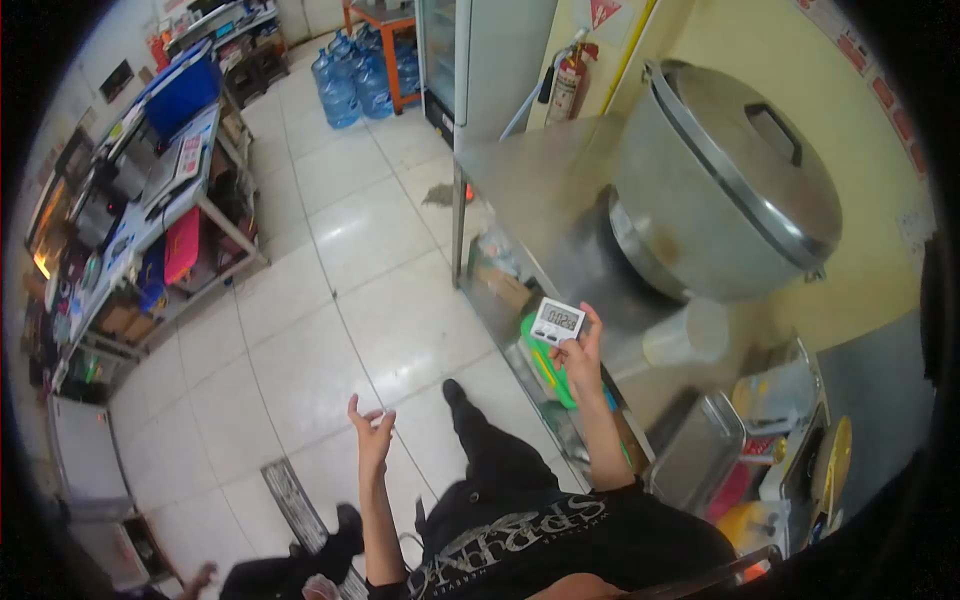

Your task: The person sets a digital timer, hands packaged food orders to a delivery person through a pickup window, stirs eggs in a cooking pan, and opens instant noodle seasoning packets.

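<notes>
A small white digital kitchen timer (pixel 557 322) is held up in my right hand (pixel 583 362), its screen facing me with dark digits on it. The thumb lies over the timer's lower edge. My left hand (pixel 374 437) is raised over the tiled floor, thumb and index finger apart. I can make out nothing held in it. Beyond the timer, a big lidded metal pot (pixel 720 190) sits on the steel counter (pixel 560 190). A pale, translucent container (pixel 688 335) stands on that counter, to the right of the timer. Below the timer, a green item (pixel 545 360) shows on the lower shelf.
Metal trays (pixel 700 450) lie at the right. A fire extinguisher (pixel 567 88) hangs on the wall near the fridge (pixel 490 60). Blue water bottles (pixel 340 90) stand at the back. A cluttered workbench (pixel 215 165) runs along the left. Another person's hand (pixel 200 580) shows lower left, near a floor drain (pixel 300 505).
</notes>
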`<state>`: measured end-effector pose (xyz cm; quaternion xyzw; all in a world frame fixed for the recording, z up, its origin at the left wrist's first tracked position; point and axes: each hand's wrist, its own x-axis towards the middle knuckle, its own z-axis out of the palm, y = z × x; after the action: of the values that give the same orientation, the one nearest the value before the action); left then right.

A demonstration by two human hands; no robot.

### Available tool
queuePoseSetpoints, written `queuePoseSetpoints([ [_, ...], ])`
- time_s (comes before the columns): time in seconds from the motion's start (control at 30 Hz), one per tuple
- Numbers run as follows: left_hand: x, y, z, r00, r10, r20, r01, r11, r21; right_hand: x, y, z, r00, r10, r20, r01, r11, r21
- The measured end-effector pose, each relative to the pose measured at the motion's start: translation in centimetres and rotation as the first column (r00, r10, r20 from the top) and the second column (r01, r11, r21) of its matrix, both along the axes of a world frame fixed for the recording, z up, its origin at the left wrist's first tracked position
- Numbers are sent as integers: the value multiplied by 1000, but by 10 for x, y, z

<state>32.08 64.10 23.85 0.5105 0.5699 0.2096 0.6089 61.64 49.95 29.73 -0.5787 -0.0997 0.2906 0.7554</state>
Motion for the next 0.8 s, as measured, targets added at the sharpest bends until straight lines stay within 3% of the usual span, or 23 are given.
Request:
queuePoseSetpoints([
  [0.13,7,111,-51,995,78,-60,-84,990,-111,97,98,-72,971,-203,129,207,978,-22],
  [0.2,-45,157,-175,977,111,-183,-84,985,149,138,130,-95,954,-272,123,280,958,-55],
  [0.23,-66,172,-198,970,138,-201,-114,985,126,151,144,-100,941,-323,105,332,939,-88],
  [0.27,-77,176,-199,946,190,-264,-104,946,308,159,154,-96,936,-341,86,350,925,-148],
  [0.3,-102,182,-215,905,213,-368,-154,971,185,173,162,-116,916,-385,111,393,917,-61],
  [0.33,-154,177,-275,934,264,-239,-229,959,164,178,170,-113,904,-411,117,422,902,-94],
  [0.37,-158,175,-262,843,331,-423,-413,903,-117,185,174,-111,900,-428,87,436,864,-251],
  [0.4,-146,189,-258,809,295,-508,-441,876,-193,182,190,-83,871,-466,155,483,758,-438],
  [0.43,-130,208,-257,800,246,-547,-418,883,-214,183,194,-83,858,-145,493,472,601,-645],
  [0.47,-110,237,-259,792,185,-581,-376,899,-226,186,217,-78,792,-35,609,524,552,-649],
  [0.53,-61,315,-269,797,116,-593,-302,926,-225,193,284,-68,775,56,630,468,620,-630],
  [0.67,27,532,-270,822,99,-561,-220,964,-152,213,499,-76,742,393,542,89,745,-661],
  [0.8,76,756,-249,826,110,-553,-176,982,-68,207,741,-80,480,740,472,-283,640,-715],
])
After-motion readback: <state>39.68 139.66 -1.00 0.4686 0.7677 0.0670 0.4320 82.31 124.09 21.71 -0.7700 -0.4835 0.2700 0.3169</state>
